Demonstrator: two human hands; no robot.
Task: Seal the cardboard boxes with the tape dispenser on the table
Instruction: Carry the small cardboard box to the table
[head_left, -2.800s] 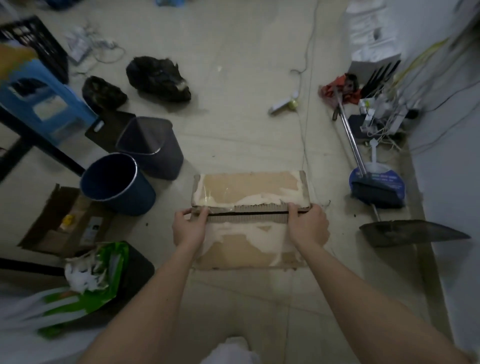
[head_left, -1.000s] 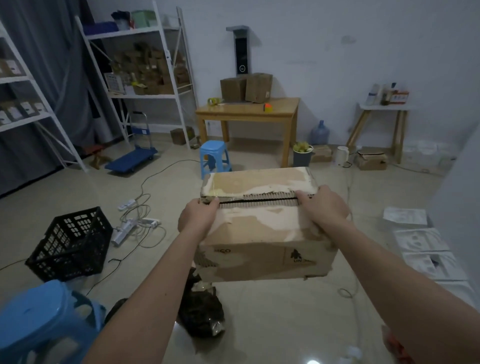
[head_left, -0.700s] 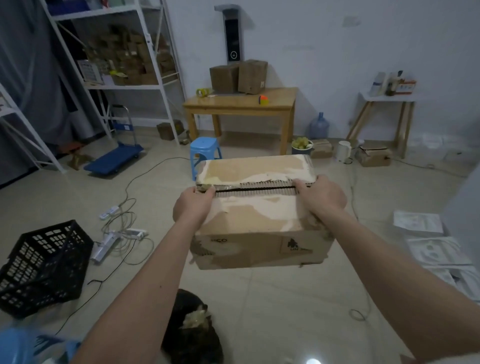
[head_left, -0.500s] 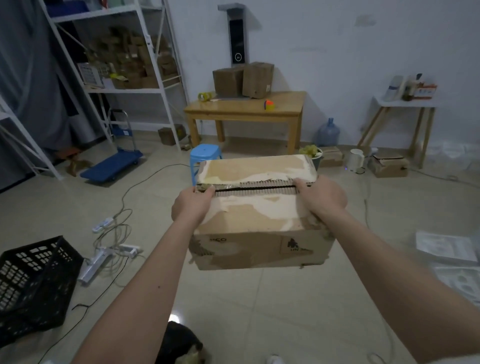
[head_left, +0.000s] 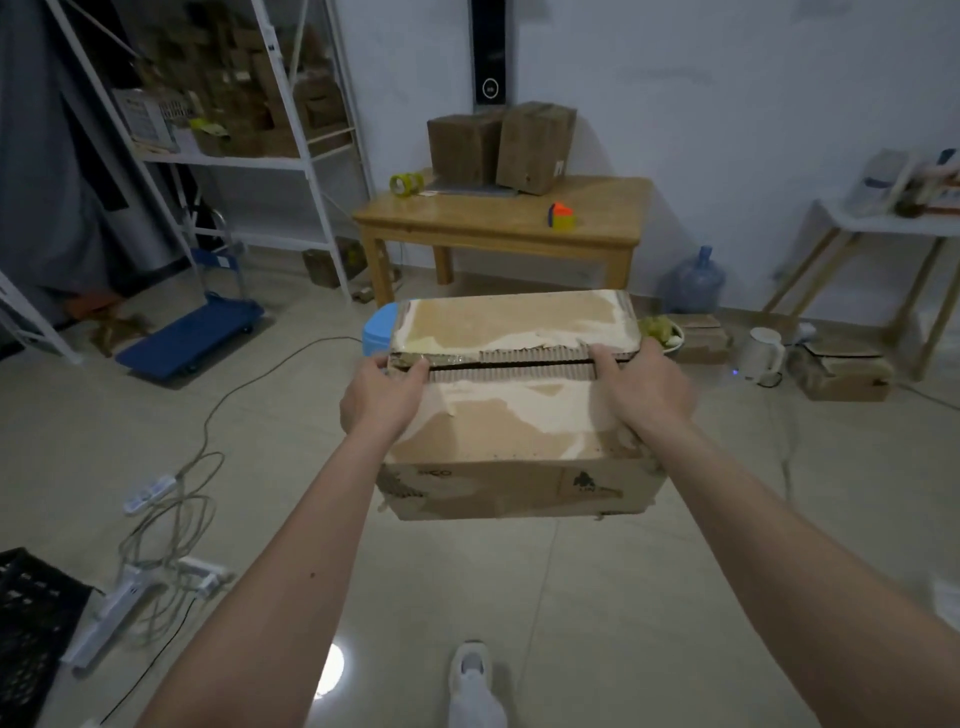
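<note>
While a crate (head_left: 31, 623) is seen at the lower left, its contents cannot be told. Cardboard cartons are stacked on the shelf (head_left: 249, 161) further back. Nearer the middle, a box (head_left: 514, 415) is held in the air above the floor, in front of the surface (head_left: 498, 223). It is gripped by the left hand (head_left: 382, 397) at its left end and by the right hand (head_left: 641, 392) at its right end, with fingers curled over the near flap's edge. Its two top flaps are closed, with a narrow dark gap between them. The top is worn, pale torn patches showing on the brown card; what is inside is hidden. On the surface a tape roll (head_left: 407, 184) is seen, then two upright boxes (head_left: 501, 145) and a small coloured cube (head_left: 561, 216).
</note>
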